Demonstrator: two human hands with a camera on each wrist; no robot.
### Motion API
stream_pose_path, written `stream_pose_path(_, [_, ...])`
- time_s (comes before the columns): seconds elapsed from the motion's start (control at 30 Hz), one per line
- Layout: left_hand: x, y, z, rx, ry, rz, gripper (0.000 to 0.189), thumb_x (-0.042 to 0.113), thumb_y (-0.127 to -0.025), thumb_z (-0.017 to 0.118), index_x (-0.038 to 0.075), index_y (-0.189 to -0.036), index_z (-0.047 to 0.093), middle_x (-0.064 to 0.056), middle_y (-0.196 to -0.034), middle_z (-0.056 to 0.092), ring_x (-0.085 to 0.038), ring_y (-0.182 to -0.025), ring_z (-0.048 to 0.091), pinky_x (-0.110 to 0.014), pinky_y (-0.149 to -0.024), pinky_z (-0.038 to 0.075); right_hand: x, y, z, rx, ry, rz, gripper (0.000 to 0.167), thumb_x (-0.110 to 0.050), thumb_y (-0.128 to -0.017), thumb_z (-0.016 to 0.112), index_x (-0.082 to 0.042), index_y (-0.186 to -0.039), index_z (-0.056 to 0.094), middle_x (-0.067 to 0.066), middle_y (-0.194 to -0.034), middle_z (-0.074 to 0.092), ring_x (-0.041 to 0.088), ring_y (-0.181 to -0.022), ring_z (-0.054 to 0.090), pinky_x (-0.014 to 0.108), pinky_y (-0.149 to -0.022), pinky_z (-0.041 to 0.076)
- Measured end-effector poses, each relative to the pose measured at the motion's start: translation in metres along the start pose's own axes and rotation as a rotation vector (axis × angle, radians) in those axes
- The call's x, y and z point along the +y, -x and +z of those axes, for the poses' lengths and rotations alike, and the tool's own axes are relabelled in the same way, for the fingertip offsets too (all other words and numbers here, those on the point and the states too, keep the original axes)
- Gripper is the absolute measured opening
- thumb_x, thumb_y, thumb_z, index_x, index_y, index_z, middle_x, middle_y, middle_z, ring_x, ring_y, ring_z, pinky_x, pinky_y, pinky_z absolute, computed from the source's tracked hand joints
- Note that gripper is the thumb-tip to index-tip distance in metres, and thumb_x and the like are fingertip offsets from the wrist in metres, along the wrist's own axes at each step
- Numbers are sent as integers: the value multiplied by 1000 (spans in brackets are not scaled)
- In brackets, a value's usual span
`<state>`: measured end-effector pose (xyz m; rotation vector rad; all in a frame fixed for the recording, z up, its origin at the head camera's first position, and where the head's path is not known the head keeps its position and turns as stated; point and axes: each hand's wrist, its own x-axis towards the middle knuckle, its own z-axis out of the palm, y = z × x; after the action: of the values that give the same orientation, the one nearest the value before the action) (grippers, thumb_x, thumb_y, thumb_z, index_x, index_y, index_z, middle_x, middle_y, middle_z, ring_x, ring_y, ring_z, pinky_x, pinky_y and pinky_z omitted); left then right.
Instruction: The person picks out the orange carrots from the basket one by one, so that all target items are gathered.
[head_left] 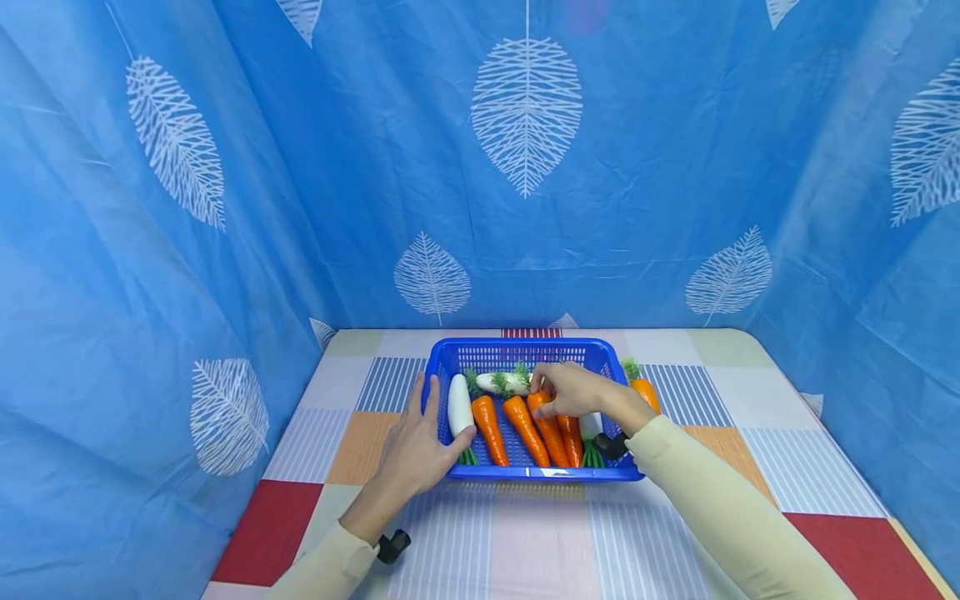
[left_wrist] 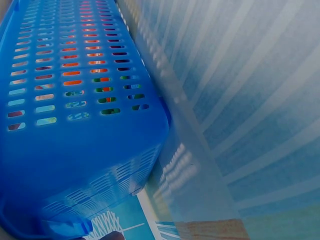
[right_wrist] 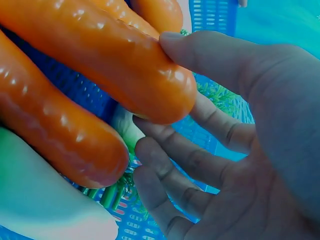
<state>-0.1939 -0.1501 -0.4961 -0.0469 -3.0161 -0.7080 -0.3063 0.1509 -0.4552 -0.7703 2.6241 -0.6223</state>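
Observation:
A blue plastic basket (head_left: 480, 472) holds several orange carrots and white radishes. My right hand (head_left: 573, 390) reaches in over the right half and pinches the thick end of a carrot (right_wrist: 125, 65), thumb on its side and fingers bent behind its end. Another carrot (right_wrist: 75, 130) lies beside it in the right wrist view. My left hand (head_left: 420, 454) rests at the basket's front left corner, fingers stretched along the left side and thumb over the rim, close to an upright-lying white radish (head_left: 459, 404). The left wrist view shows mostly the slotted basket wall (left_wrist: 75, 145).
A carrot (head_left: 645, 393) with a green top lies outside the basket on the right. A white radish (head_left: 491, 383) lies crosswise at the basket's back. The patchwork tablecloth (head_left: 540, 542) meets a blue leaf-print curtain (head_left: 360, 167) behind and at both sides.

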Motion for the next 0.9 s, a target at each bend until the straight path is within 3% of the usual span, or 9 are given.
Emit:
stream_pose_path(0.37, [-1,0,0,3,14,2,113,71,-106,69,11,-188,20,-22,-197,14,-59,-155,60,-74,-113,63,-7,8,-1,33,-56,-45,36,-22,-98,96,-13,-122,71,5,-103,74,19,-83,61,32,-75,53])
stream_pose_path(0.67, [0,0,0,9,4,3,113,71,-105,69,11,-188,21,-22,-196,15,-58,-153,62,-72,-113,64,-7,9,-2,54,-84,-52,34,-19,-98,96,-14,-120,70,9,-119,78,15,-75,59,31,-74,53])
stream_pose_path(0.9, [-1,1,0,17,7,8,113,71,-105,70,11,-188,21,-22,-196,15,-58,-150,64,-71,-109,66,-5,12,-4,94,-121,-58,33,-18,-99,94,-12,-121,69,12,-120,78,17,-78,64,30,-73,59])
